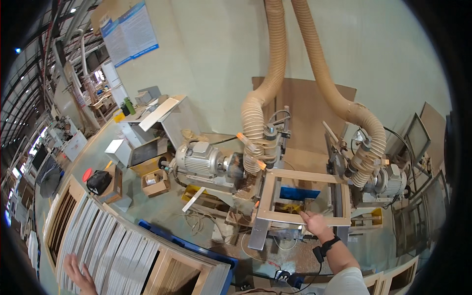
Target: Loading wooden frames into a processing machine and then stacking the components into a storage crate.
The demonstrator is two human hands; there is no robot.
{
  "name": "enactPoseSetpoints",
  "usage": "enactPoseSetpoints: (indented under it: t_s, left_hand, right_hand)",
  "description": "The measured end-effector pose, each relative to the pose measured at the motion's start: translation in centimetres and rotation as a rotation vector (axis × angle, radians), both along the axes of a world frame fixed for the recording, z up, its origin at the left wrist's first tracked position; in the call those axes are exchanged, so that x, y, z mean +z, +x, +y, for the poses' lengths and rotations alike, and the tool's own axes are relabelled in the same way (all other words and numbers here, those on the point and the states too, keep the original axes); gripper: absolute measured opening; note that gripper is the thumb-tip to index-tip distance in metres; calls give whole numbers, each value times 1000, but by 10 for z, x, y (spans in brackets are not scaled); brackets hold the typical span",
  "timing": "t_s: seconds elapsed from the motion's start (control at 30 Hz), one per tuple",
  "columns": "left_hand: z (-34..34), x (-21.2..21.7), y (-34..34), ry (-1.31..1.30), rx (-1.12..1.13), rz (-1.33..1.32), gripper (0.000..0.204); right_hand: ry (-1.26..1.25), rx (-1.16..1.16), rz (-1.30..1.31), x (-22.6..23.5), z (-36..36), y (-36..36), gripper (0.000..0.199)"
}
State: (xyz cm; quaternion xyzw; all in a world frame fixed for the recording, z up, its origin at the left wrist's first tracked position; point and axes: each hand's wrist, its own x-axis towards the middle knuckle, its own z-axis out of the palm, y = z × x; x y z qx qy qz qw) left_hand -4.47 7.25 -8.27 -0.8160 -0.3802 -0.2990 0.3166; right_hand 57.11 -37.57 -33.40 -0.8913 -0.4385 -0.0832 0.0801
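Observation:
My right hand (pixel 313 223) grips the near rail of a pale wooden frame (pixel 268 191) that lies flat on the bed of a woodworking machine (pixel 204 162). The frame is rectangular and open in the middle, with a blue part showing through it. My left hand (pixel 78 275) rests, fingers spread, on a stack of similar wooden frames (pixel 113 246) at the lower left. A black band sits on my right wrist.
Two ribbed tan dust hoses (pixel 275 64) drop from above onto the machine's cutter heads. A second motor (pixel 391 179) stands at the right. Cardboard boxes (pixel 155 183) and a black bag (pixel 98 181) lie on the green floor at the left. More frames lean at the lower right.

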Motion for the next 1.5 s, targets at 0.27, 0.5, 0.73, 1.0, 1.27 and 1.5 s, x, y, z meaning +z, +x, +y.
enactPoseSetpoints:
  t_s: [0.27,0.5,0.73,1.0,1.27,1.5]
  left_hand:
    - [-37,-31,167,-140,-649,31,24]
    - [-91,-58,261,-311,-1082,38,16]
    - [-122,-81,297,-499,-1228,66,16]
    - [-209,-121,378,-1129,-1218,368,20]
    - [-313,-222,551,-889,-1304,642,65]
    - [-323,-260,578,-682,-1138,705,56]
  right_hand:
    - [84,67,-5,-18,10,6,50]
    - [74,-145,-134,-7,2,-4,85]
    - [500,-995,253,-15,-203,-139,59]
    - [-265,-1774,606,-123,-407,-462,41]
    - [130,-1636,431,-11,-375,-366,31]
    - [394,-1081,281,117,-312,-275,21]
